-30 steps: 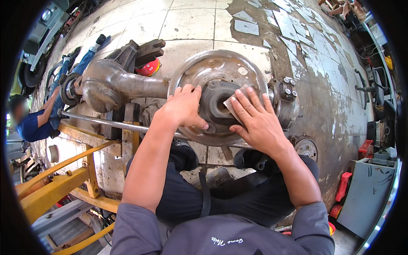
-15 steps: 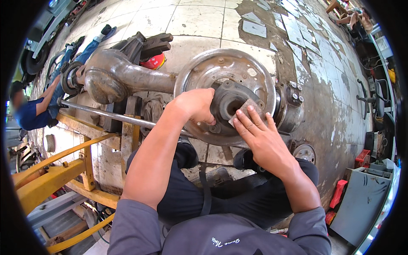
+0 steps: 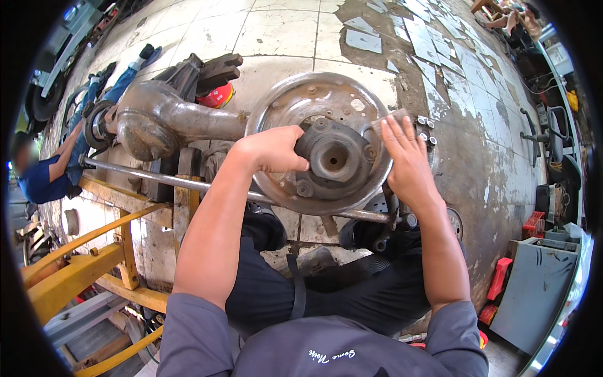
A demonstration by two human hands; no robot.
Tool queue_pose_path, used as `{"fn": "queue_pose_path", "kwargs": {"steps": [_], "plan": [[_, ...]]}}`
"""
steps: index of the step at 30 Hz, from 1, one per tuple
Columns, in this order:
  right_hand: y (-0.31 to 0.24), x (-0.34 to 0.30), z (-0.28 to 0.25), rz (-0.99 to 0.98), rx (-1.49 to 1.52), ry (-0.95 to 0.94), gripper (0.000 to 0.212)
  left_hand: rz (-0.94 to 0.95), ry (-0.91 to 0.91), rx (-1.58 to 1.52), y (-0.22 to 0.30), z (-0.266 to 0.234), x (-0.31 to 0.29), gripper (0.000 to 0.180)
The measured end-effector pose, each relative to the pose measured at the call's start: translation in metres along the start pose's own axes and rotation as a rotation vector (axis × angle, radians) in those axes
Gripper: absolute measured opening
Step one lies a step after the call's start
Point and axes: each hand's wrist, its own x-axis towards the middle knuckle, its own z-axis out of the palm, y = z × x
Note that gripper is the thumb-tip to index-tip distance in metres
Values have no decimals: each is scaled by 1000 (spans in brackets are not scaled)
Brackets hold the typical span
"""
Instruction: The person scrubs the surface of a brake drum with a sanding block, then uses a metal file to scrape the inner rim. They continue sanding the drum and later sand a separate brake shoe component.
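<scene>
In front of me a large round metal plate [image 3: 342, 94] stands at the end of a rusty axle housing [image 3: 147, 116]. A dark hub [image 3: 353, 151] with a round central hole and bolted corners sits in its middle. My left hand [image 3: 273, 149] grips the hub's left edge, thumb across its face and the other fingers mostly hidden behind. Over the plate's right rim, my right hand [image 3: 407, 163] has its fingers laid along a brownish sheet that looks like sandpaper [image 3: 377, 128], apart from the hub. The thumb of that hand is hidden.
A long metal rod [image 3: 144, 176] runs below the axle, beside a yellow metal frame [image 3: 81, 267] at lower left. At far left another person [image 3: 47, 163] in blue crouches by the axle. A grey cabinet [image 3: 534, 295] and red case [image 3: 499, 278] stand at right.
My right hand has moved with the sheet from the hub's face up and right to the plate's rim, uncovering the hub's hole. My left hand keeps its grip; the whole view shifted slightly.
</scene>
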Motion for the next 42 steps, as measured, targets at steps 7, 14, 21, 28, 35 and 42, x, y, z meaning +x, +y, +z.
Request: {"fn": "queue_pose_path", "kwargs": {"steps": [7, 14, 21, 28, 35, 42], "plan": [[-9, 1, -16, -53, 213, -78, 76, 63, -55, -412, 1, -3, -8, 50], [-49, -14, -30, -54, 424, 110, 87, 123, 44, -669, 41, -6, -31, 35], [-59, -6, -24, 110, 777, -49, 82, 166, 300, -509, 47, 10, -47, 34], [-61, -10, -22, 243, 1145, -157, 78, 241, 327, -496, 37, 18, -46, 38], [-66, -12, -18, 100, 698, -17, 63, 212, 365, -505, 42, 20, -40, 41], [-60, -6, -14, 28, 555, 45, 57, 165, 396, -514, 55, 24, -32, 34]]}}
